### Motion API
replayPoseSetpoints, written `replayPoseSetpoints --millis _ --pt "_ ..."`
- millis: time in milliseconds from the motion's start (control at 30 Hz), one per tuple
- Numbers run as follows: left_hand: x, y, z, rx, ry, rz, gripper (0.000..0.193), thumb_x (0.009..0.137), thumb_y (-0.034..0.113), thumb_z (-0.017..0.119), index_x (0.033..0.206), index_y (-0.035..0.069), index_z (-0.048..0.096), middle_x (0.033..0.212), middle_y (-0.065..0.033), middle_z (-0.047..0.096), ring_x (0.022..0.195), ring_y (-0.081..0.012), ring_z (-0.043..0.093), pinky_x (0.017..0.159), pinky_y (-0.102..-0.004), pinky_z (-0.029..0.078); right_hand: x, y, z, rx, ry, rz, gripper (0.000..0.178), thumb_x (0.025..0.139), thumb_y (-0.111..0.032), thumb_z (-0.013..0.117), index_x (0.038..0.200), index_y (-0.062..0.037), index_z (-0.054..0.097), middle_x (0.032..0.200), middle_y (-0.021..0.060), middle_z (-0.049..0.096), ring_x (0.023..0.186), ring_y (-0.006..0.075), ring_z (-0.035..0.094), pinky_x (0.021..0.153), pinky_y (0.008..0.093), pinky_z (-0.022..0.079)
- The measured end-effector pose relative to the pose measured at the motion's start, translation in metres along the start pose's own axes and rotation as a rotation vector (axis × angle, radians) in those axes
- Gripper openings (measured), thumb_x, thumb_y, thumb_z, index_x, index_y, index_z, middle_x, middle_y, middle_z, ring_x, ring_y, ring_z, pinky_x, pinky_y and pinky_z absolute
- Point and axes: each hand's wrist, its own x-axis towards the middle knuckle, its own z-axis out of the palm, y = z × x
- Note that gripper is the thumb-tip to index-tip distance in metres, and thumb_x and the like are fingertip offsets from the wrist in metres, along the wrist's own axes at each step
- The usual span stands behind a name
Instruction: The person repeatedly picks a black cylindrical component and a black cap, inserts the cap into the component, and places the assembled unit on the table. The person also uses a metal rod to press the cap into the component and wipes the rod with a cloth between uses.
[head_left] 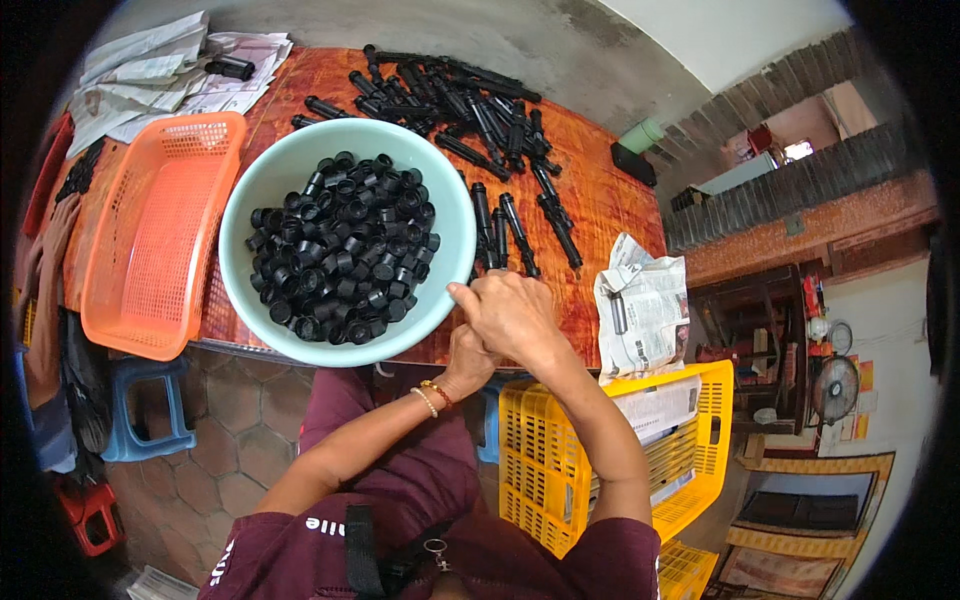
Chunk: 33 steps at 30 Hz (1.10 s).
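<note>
Close together at the table's near edge are my two hands, just right of a pale green basin (450,205). My right hand (512,312) is closed, its thumb reaching toward the basin rim. Partly behind it, my left hand (468,362) has its fingers curled in against the right one. Whatever lies between them is hidden. Small black cylindrical caps (345,250) fill the basin's bottom. Just beyond my right hand lie several black ribbed tubes (515,232), and a larger pile of them (480,110) spreads across the far side of the orange-red table (610,205).
An orange perforated basket (150,342) stands left of the basin, with newspapers (150,75) behind it. Another person's arm (45,275) shows at the left edge. A folded newspaper sheet (645,330) lies at right, above a yellow crate (540,450). A blue stool (150,442) stands below.
</note>
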Motion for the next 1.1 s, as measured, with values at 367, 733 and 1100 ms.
replayPoseSetpoints --millis 367,733,1100 --pt "0.046 0.012 -0.038 -0.01 -0.703 -0.068 0.054 0.075 0.033 0.072 0.114 0.001 0.054 0.112 -0.0154 0.057 0.107 -0.0258 0.053 0.092 -0.0392 0.04 0.001 0.004 -0.005 0.08 -0.033 -0.116 0.049 0.09 -0.044 0.049 0.084 -0.0009 0.07 0.086 0.0225 0.065 0.08 0.0376 0.063 0.073 0.0466 0.049" --pt "0.024 -0.015 -0.024 -0.112 -0.621 -0.04 0.043 0.077 0.022 0.071 0.111 0.001 0.053 0.112 -0.0153 0.054 0.11 -0.0216 0.048 0.091 -0.0386 0.04 -0.001 0.007 -0.006 0.111 -0.029 -0.342 0.044 0.091 -0.039 0.051 0.078 -0.0009 0.069 0.077 0.0209 0.065 0.072 0.0379 0.063 0.066 0.0468 0.049" --pt "0.013 -0.001 -0.005 -0.12 -0.247 -0.081 0.034 0.076 0.016 0.071 0.102 0.001 0.057 0.102 -0.0162 0.058 0.1 -0.0223 0.055 0.084 -0.0385 0.044 -0.003 0.012 0.009 0.153 0.124 -0.216 0.048 0.091 -0.04 0.05 0.071 0.0014 0.065 0.065 0.0239 0.06 0.065 0.0406 0.061 0.06 0.0483 0.048"
